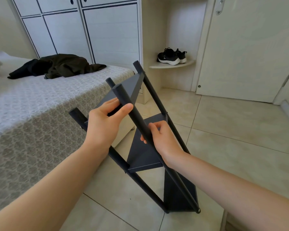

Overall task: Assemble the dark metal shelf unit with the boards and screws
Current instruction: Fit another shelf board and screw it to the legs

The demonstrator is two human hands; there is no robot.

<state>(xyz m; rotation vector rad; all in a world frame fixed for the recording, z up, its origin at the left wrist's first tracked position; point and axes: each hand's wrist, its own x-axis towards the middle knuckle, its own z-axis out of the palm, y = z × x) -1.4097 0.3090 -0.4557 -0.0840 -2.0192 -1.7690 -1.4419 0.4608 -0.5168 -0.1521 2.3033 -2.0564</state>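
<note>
1. Shelf unit (145,157) of dark metal stands tilted just beside the bed (40,100). Its lower end is down on the pale tiled floor (232,147) and its upper end slants away from the person, toward the bed's corner
2. Four round posts (157,100) run its length, with three flat boards fixed between them: a top board (133,85), a middle board (143,154) and a bottom board (178,195) close to the floor
3. Left hand (105,124) grips the nearest post (137,117) close to its upper end, with the thumb laid across the front and the fingers curled in behind
4. Right hand (162,139) holds the same post lower down, about level with the middle board. Its fingers are wrapped round the post and the fingertips show on the post's left side
5. Both bare forearms reach in from the bottom edge of the view, the hands near each other along that one post
6. On the bed's patterned cover, well apart from the unit, lies a heap of dark clothes (57,65)
7. Behind the bed stands a white wardrobe (107,30) with dark trim lines
8. A pair of black shoes (172,55) with white soles sits on a small corner shelf (157,65) in the alcove, and a pale door (249,55) fills the wall to its right
</note>
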